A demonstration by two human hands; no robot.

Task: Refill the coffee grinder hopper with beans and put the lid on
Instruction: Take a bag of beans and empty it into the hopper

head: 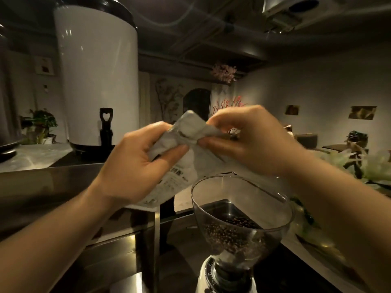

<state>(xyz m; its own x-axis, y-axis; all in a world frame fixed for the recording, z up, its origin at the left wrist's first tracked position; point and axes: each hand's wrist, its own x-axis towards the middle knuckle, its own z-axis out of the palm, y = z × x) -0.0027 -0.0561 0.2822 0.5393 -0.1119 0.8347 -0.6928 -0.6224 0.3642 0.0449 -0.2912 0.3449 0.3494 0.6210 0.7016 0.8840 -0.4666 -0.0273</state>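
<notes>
Nearest, low and right of centre: clear grinder hopper [241,210], upright on the white grinder body [208,278], rim uncovered, a shallow heap of coffee beans [230,231] in the narrowing bottom. Free space inside from beans up to rim. Steel counter edge [135,231] running just left of the hopper, dark gap between the two.

Above the rim, held in the air: grey coffee bag [186,144], tilted, printed lower corner hanging left of the hopper and not touching it. Left hand [135,166] wrapped round the bag's middle, fingers curled over the front, thumb across the crumpled top. Right hand [249,140] pinching the bag's upper edge between thumb and curled fingers, right above the hopper's far rim. Bag mouth crumpled between the two hands; open or sealed, cannot tell.

Farther back, left: tall white urn [97,75] with black tap [105,127], well apart from the hands. Beyond, dim room with pot plants [42,121] and wall pictures [361,112].
</notes>
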